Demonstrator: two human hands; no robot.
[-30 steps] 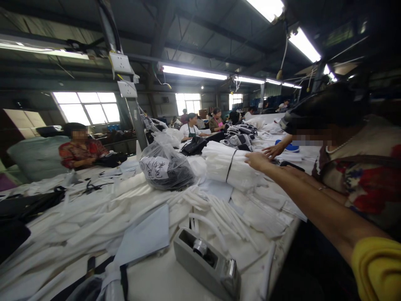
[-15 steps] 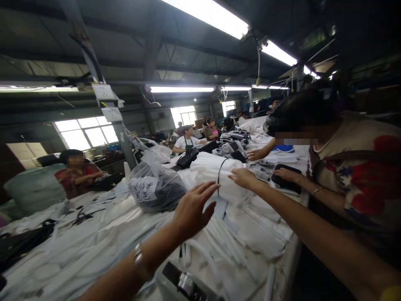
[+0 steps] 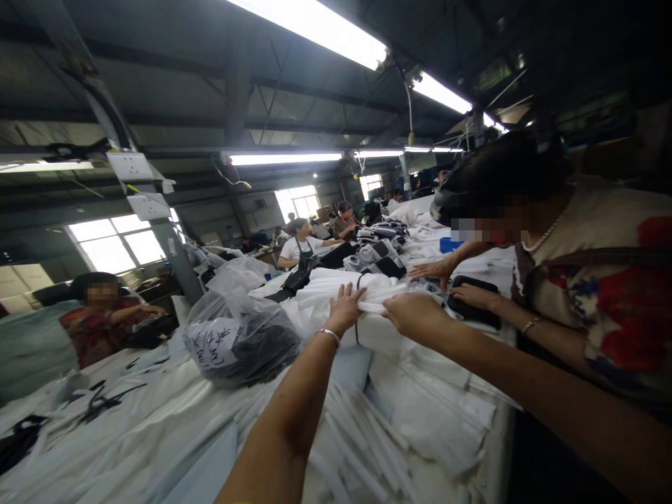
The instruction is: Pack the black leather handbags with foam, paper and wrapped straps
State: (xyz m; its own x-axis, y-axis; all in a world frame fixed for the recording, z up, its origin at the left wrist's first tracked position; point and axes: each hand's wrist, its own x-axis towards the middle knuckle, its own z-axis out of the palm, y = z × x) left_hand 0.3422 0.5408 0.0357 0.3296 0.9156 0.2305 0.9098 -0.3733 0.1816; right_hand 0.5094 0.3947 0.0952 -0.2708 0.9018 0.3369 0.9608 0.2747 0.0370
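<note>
A bundle of white fabric strips (image 3: 336,290), tied round with a black band (image 3: 358,308), lies on the long work table. My left hand (image 3: 345,308) rests on top of the bundle just left of the band, fingers spread. My right hand (image 3: 414,311) lies on the bundle's near end, right of the band, fingers curled round the white fabric. A silver bangle sits on my left wrist.
A clear plastic bag (image 3: 236,339) with dark contents and a handwritten label sits left of the bundle. Loose white strips (image 3: 362,427) cover the table. A person in a floral top (image 3: 593,294) stands close on the right, hands on a dark object (image 3: 472,297). Other workers sit farther back.
My left hand has come forward and landed on the bundle. My right hand has slid to the bundle's near end. The view has tilted up; the tape dispenser has dropped out of sight.
</note>
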